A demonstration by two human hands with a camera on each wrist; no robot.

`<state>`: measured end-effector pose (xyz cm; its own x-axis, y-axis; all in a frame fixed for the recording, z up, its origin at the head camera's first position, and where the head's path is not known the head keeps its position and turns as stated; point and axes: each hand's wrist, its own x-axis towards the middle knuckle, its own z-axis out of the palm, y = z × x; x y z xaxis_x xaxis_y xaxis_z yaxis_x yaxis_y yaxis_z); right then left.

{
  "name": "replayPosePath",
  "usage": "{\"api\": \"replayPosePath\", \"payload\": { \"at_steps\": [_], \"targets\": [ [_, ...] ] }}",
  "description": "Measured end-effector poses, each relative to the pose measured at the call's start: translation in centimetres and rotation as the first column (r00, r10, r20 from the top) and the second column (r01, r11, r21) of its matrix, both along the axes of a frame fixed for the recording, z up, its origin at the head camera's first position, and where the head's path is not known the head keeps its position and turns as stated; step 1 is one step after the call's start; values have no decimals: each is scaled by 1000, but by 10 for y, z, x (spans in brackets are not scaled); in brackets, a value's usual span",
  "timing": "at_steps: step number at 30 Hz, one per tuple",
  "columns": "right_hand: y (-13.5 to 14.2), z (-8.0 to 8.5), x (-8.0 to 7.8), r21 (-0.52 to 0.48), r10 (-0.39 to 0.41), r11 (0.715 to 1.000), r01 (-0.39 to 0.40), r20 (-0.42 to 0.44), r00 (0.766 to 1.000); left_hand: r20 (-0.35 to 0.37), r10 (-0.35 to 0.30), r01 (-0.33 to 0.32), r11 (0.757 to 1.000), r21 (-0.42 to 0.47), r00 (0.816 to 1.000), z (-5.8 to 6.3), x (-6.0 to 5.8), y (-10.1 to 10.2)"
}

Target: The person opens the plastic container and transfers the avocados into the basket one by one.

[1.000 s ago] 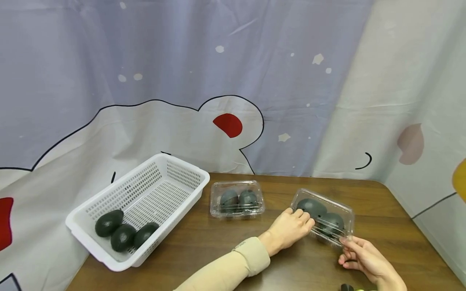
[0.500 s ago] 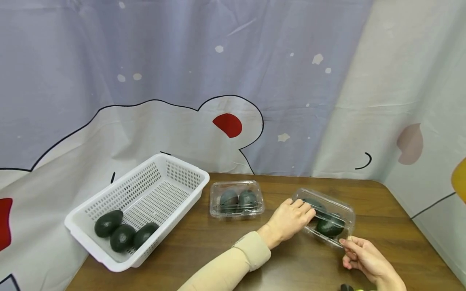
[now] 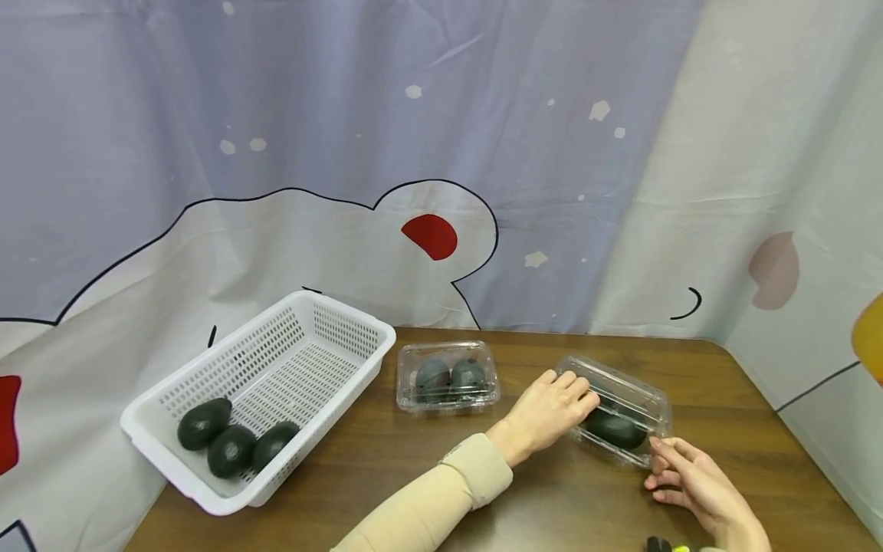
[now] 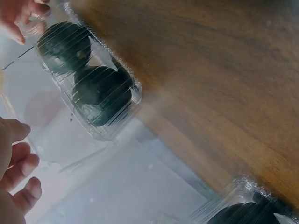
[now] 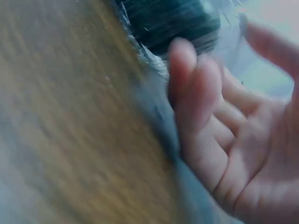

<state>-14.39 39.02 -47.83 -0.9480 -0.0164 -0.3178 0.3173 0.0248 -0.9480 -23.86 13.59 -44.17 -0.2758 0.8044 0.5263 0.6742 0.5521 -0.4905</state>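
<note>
A clear plastic clamshell box (image 3: pixel 651 399) with dark green avocados (image 3: pixel 616 431) inside sits at the right of the wooden table. Its lid is partly raised, and the front avocado shows beneath the lid's ridged edge. At the left end my left hand (image 3: pixel 552 410) holds the lid with curled fingers, their tips hidden in the head view. My right hand (image 3: pixel 700 483) pinches the front right corner between thumb and forefinger. From the left wrist, two avocados (image 4: pixel 103 93) show through ribbed plastic. The right wrist view has the thumb beside the box and the other fingers curled.
Another clear clamshell box (image 3: pixel 448 406) with two avocados stands mid-table towards the back. To the left, a white perforated basket (image 3: pixel 345 307) holds 3 avocados. A small black object (image 3: pixel 658 544) lies at the bottom edge. A patterned curtain (image 3: pixel 345 115) hangs behind.
The front edge of the lid has moved up and back, so an avocado shows more plainly beneath it. My right fingertips have risen slightly with that corner; my left hand has shifted little.
</note>
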Motion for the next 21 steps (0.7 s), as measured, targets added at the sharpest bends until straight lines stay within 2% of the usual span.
{"api": "replayPosePath", "payload": {
  "at_steps": [2, 5, 8, 11, 15, 21],
  "targets": [
    [-1, -1, -3, 29, -118, 992, 120, -50, 992, -6, -3, 3, 1000, 5, 1000, 1, -1, 1],
    [-3, -4, -8, 30, -247, 967, 254, -145, 958, -14, -15, 15, 1000, 22, 1000, 2, -2, 2],
    [-5, -5, -13, -15, -340, 939, 344, -209, 917, -18, -20, 20, 999, 33, 1000, 3, -3, 3],
    [-9, -6, -19, -45, -429, 902, 430, -220, 876, -11, -16, 16, 999, 33, 1000, 4, -3, 3],
    [-13, -5, -23, -58, -503, 863, 502, -191, 843, -17, -13, 13, 999, 37, 1000, 5, -3, 4],
    [-15, -4, -25, -54, -524, 851, 522, -146, 839, -53, -15, 17, 999, 50, 998, 6, -4, 4]
  ]
}}
